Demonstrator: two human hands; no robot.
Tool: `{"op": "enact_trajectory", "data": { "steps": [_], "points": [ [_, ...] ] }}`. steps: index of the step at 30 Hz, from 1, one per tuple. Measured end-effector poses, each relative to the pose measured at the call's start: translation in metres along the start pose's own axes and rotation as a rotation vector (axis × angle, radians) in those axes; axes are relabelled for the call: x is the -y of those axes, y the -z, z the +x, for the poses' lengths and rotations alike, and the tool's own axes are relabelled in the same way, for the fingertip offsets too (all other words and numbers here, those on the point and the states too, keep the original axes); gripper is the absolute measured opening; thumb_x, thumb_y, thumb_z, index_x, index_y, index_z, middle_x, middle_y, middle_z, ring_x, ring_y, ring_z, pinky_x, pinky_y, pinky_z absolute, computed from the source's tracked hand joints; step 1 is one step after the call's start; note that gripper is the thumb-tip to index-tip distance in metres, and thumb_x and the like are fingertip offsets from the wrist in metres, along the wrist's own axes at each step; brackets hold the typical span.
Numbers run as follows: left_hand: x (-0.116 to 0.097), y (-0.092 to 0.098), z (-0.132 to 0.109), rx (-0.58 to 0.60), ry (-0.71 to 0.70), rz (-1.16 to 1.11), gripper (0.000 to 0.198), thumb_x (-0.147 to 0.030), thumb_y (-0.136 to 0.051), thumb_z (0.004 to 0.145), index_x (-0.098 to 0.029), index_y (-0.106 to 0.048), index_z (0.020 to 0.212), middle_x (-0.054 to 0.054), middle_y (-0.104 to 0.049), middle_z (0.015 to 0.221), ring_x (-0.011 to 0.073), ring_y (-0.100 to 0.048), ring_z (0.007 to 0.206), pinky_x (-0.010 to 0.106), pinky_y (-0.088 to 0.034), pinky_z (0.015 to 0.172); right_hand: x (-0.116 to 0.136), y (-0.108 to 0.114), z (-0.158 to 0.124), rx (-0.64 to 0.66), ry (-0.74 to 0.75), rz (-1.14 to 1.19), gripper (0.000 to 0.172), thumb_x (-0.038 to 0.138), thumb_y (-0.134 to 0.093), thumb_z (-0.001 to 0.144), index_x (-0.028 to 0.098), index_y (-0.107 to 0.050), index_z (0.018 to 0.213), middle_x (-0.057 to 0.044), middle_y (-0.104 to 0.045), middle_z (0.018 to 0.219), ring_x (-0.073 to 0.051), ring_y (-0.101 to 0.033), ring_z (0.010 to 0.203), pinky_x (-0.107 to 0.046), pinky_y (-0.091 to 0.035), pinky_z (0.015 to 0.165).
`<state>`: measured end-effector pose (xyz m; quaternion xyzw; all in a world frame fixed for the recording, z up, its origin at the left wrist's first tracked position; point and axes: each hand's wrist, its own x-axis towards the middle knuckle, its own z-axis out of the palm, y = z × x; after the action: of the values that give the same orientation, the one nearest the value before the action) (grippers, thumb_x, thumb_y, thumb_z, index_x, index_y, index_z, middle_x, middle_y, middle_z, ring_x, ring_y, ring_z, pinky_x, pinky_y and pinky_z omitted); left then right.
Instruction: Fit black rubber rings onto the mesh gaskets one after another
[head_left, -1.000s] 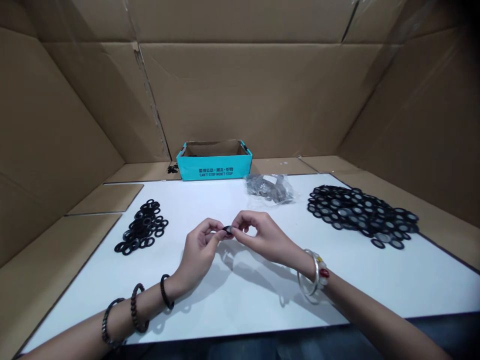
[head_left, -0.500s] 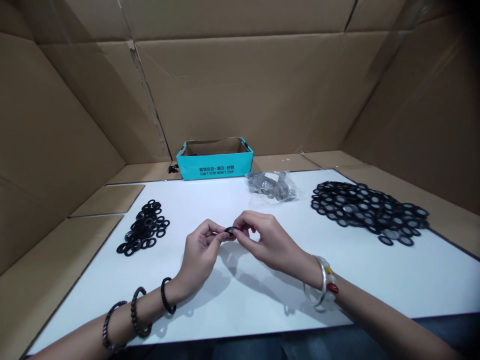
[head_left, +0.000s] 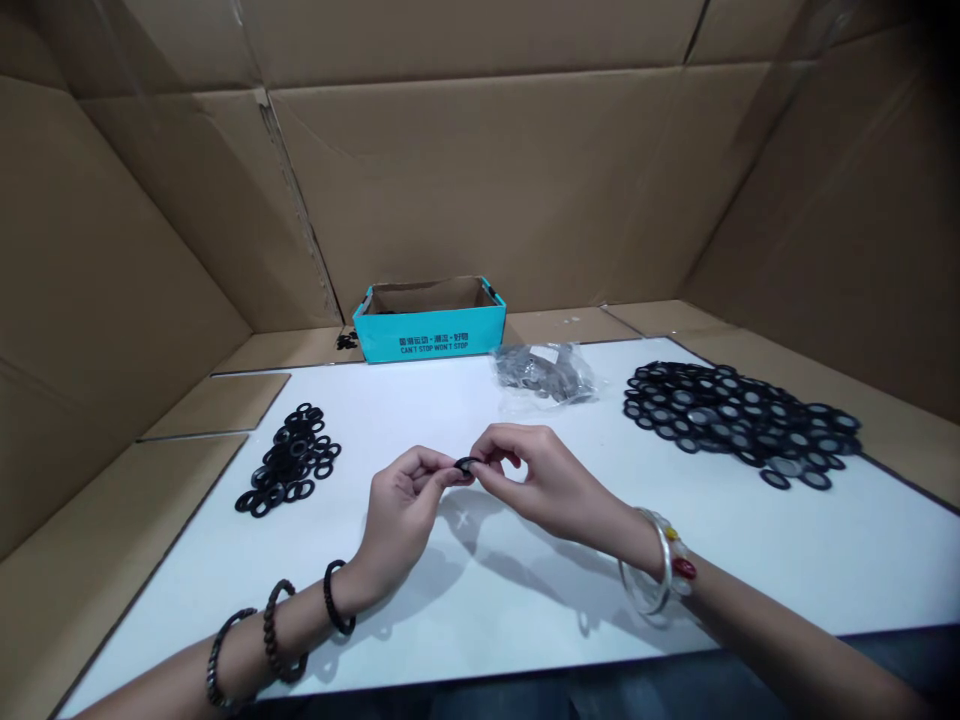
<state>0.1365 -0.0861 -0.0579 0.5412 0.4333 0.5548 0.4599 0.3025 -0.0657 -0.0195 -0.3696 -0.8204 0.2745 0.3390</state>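
The left hand [head_left: 401, 492] and right hand [head_left: 534, 475] meet mid-frame over the white surface [head_left: 750, 560], forearms angled in from the lower corners, fingers curled. Both hands are nearly closed, with thumbs and fingertips pinching one black rubber ring [head_left: 467, 464] between them, its face mostly hidden. Loose black rings [head_left: 285, 462] lie in a heap left of the hands, and black washers with silver centres [head_left: 739, 425] lie in a wider heap to the right. Further back sit a plastic bag of grey parts [head_left: 541, 372] and a teal cardboard box [head_left: 429, 335].
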Motion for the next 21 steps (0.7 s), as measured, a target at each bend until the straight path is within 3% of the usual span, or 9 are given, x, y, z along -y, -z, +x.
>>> {"op": "enact_trajectory", "data": {
  "steps": [10,21],
  "points": [
    [0.001,0.0,-0.001,-0.006,0.021,-0.023,0.005,-0.019,-0.062,0.075,-0.015,-0.059,0.072,0.0,-0.068,0.069,0.0128,-0.065,0.071,0.021,-0.051,0.07,0.002,-0.001,0.001,-0.017,0.013,-0.017,0.009,0.015,-0.052,0.078,0.015,-0.058,0.072,-0.002,-0.06,0.069,-0.011,-0.052,0.062,-0.022,-0.039,0.057],
    [-0.003,-0.002,0.002,0.004,0.174,-0.101,0.006,-0.018,-0.069,0.066,-0.013,-0.065,0.065,0.001,-0.068,0.062,0.0126,-0.063,0.062,0.021,-0.05,0.062,-0.016,-0.007,0.001,0.07,-0.186,0.339,0.02,0.031,-0.058,0.078,0.013,-0.065,0.072,-0.003,-0.065,0.067,-0.01,-0.052,0.06,-0.022,-0.037,0.055]
  ]
}}
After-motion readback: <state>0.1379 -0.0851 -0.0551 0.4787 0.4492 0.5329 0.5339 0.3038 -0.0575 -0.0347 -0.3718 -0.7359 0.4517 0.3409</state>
